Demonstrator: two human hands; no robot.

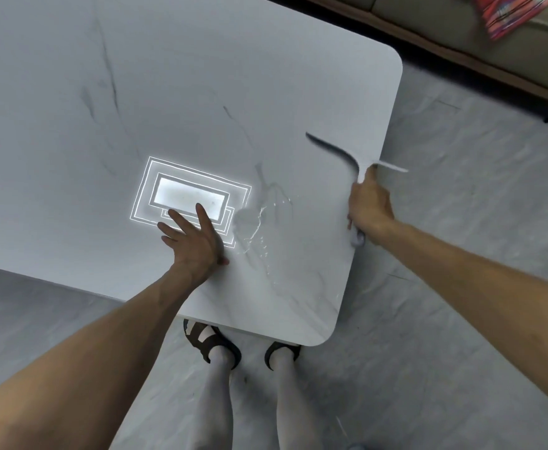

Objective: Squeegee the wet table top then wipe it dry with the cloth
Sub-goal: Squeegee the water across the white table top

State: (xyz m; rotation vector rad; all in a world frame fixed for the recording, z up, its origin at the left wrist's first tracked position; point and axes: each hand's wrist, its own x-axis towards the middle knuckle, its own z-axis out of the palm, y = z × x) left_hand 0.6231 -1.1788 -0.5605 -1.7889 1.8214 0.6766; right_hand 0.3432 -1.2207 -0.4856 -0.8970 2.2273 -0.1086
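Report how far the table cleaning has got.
Early stage. Done: little to show, since water pools on the table beside the flat left hand. In hand: the right hand grips the squeegee at the right edge. Left: squeegee that puddle off, then wipe dry; no cloth is in view.

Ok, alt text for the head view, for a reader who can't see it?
The right hand grips a squeegee at the right edge of the table, blade partly past it. The left hand rests flat on the top beside a puddle.
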